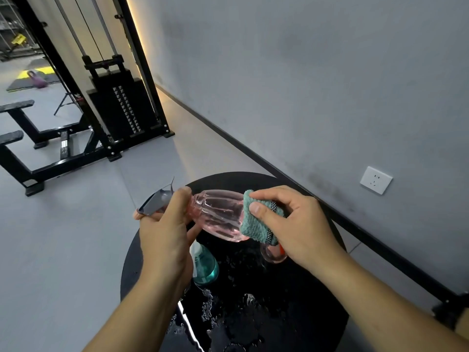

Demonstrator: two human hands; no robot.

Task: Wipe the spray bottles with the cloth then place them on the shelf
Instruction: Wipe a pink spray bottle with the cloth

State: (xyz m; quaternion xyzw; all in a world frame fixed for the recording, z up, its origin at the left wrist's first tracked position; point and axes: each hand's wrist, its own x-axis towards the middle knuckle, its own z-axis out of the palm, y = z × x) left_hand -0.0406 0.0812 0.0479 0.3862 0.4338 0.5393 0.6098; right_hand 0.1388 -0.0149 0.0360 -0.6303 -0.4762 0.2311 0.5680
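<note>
You hold pink bottle (218,214): clear glossy plastic, ribbed; its spray head (156,201) matt grey plastic. Your cloth (256,219): teal, thick looped weave, rough, with checkered woven edge. Teal bottle (206,265) below: translucent glossy plastic. Round table (304,313): black, smooth, glossy, beaded with water drops. Wall (304,72): matt grey, scuffed. Socket (376,180): smooth white plastic. Weight machine (121,107): black painted metal.

We hold the ribbed pink plastic spray bottle (219,214) sideways above the round black table (299,295); the teal terry cloth (256,222) presses its right end, and the teal spray bottle (205,265) stands below.
</note>
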